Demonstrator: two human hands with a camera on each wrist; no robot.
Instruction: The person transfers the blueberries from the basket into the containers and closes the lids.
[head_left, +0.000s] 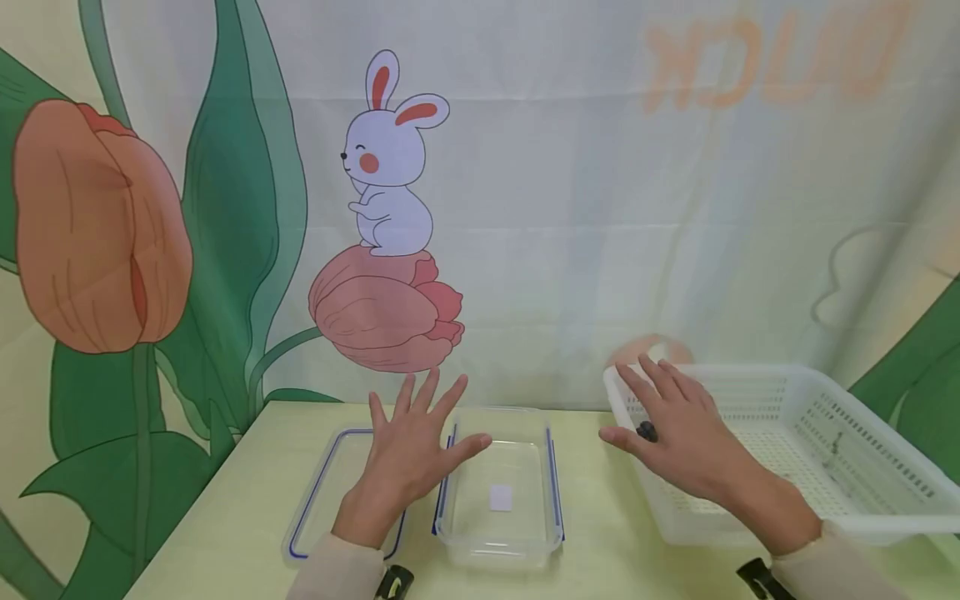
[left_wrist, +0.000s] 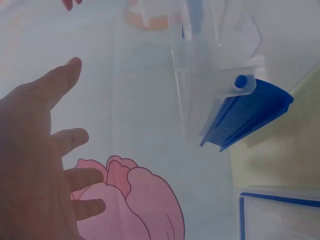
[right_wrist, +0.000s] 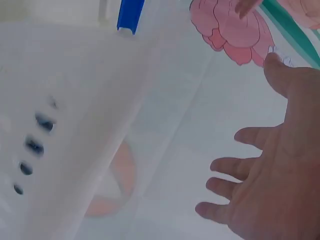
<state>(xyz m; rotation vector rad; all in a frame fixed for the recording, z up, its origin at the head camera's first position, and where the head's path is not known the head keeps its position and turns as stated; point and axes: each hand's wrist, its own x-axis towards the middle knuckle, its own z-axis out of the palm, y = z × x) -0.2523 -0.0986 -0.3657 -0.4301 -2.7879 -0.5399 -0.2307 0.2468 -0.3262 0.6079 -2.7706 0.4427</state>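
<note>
My left hand (head_left: 408, 458) is held up with its fingers spread, holding nothing. In the head view it overlaps the left side of a clear plastic food container (head_left: 498, 533) and part of a clear lid (head_left: 303, 525) with a blue seal. The container has blue side clips (left_wrist: 250, 112), and a small white square (head_left: 500, 497) shows on its bottom. My right hand (head_left: 686, 437) is raised with fingers apart, likewise holding nothing, by the left side of a white plastic basket (head_left: 795, 529). Small dark objects (right_wrist: 35, 145) show through the basket's slots; what they are cannot be made out.
A pale yellow-green table (head_left: 217, 517) bears the lid, container and basket, left to right. Behind it hangs a curtain (head_left: 540, 208) printed with a rabbit and tulips. The basket reaches the right edge of the head view. Dark bands (head_left: 395, 582) are on both wrists.
</note>
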